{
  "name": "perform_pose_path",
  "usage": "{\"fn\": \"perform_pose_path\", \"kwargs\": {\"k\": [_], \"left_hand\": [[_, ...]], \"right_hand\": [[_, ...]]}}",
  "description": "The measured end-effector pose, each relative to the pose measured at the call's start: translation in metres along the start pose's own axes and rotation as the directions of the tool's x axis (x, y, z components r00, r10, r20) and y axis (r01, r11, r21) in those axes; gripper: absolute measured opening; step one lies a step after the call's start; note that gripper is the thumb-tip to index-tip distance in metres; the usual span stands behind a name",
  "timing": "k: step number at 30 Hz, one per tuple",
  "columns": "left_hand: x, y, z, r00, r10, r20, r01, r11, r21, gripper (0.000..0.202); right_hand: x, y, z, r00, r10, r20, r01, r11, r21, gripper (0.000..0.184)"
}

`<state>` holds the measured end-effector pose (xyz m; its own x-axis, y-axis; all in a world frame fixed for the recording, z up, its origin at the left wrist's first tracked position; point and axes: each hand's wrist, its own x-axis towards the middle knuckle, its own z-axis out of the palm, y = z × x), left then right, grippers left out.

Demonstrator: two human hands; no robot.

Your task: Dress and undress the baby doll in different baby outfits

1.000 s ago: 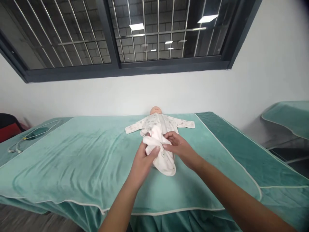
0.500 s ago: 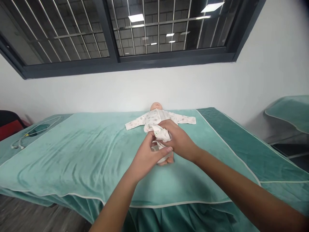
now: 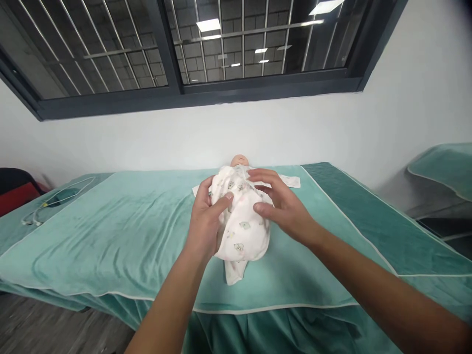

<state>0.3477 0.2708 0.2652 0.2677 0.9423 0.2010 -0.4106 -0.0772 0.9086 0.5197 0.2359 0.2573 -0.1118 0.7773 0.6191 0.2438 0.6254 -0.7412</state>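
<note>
A baby doll lies on its back on the bed; its head [image 3: 239, 160] shows at the far edge. A white printed baby garment [image 3: 245, 236], which looks like pants, bulges in front of the doll, hiding its body and legs. One narrow cloth end [image 3: 235, 272] hangs toward me. My left hand [image 3: 208, 211] grips the garment's left side, thumb in front and fingers behind. My right hand [image 3: 282, 204] is at its upper right, thumb and fingers apart, fingertips touching the cloth. Of the doll's printed top, the sleeve end [image 3: 291, 181] sticks out on the right.
A light green sheet [image 3: 121, 231] covers the bed, with darker green cloth [image 3: 372, 226] on the right. White tubing or cable [image 3: 33, 216] lies at the far left near a red and black object [image 3: 16, 191]. A white wall and a barred window [image 3: 239, 49] stand behind.
The printed garment was bunched small between both hands over the doll's legs; now it is spread out, larger and closer to me. My hands have moved apart, and the doll's feet are covered.
</note>
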Motion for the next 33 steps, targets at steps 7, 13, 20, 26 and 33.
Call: {"fn": "perform_pose_path", "kwargs": {"k": [7, 13, 20, 26, 33], "left_hand": [[-0.003, 0.000, -0.005, 1.000, -0.010, 0.002, 0.010, 1.000, 0.028, 0.022], [-0.004, 0.003, -0.008, 0.999, 0.008, -0.037, -0.009, 1.000, -0.009, 0.018], [0.000, 0.016, -0.011, 0.975, 0.201, -0.097, -0.180, 0.964, 0.196, 0.037], [0.001, 0.036, -0.003, 0.962, 0.140, 0.234, -0.229, 0.882, 0.412, 0.044], [0.003, 0.035, -0.003, 0.970, -0.028, 0.241, -0.090, 0.882, 0.463, 0.022]], "right_hand": [[0.010, -0.004, 0.004, 0.962, 0.252, -0.102, -0.256, 0.966, -0.030, 0.021], [0.006, -0.006, 0.005, 0.962, 0.272, 0.041, -0.268, 0.960, -0.078, 0.023], [0.013, -0.008, 0.002, 0.961, 0.272, 0.042, -0.254, 0.937, -0.240, 0.014], [0.023, -0.020, 0.003, 0.980, 0.196, -0.041, -0.200, 0.974, -0.111, 0.015], [0.022, -0.023, -0.001, 0.958, 0.265, -0.109, -0.258, 0.963, 0.076, 0.029]]}}
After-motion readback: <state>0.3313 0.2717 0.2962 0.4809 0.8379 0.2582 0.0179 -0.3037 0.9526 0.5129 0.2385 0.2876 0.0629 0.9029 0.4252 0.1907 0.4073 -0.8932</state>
